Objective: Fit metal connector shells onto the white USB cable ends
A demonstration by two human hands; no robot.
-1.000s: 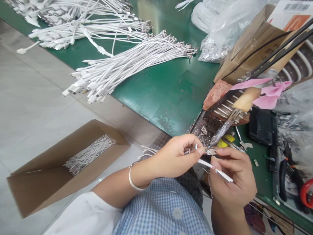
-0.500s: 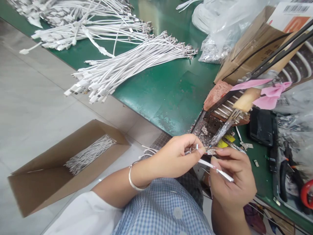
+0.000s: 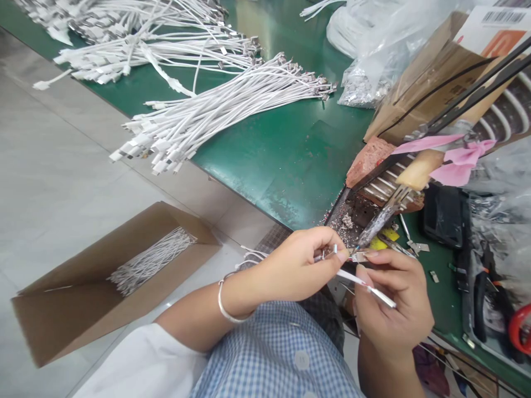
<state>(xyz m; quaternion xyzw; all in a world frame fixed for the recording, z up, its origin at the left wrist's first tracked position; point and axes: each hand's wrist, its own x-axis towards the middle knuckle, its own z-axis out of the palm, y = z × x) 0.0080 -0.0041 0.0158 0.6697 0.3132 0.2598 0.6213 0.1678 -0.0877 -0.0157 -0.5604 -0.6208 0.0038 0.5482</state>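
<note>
My left hand is closed in a pinch on thin wire ends and a small silver piece at its fingertips. My right hand is closed on a white cable and a small metal connector held under the thumb. Both hands meet at the tip of a soldering iron, which rests on a metal stand with a wooden handle. Grey solder crumbs lie in the stand's tray.
Bundles of white cables lie on the green table. A cardboard box with more cables stands on the floor at left. Another carton, plastic bags, pliers and pink paper crowd the right.
</note>
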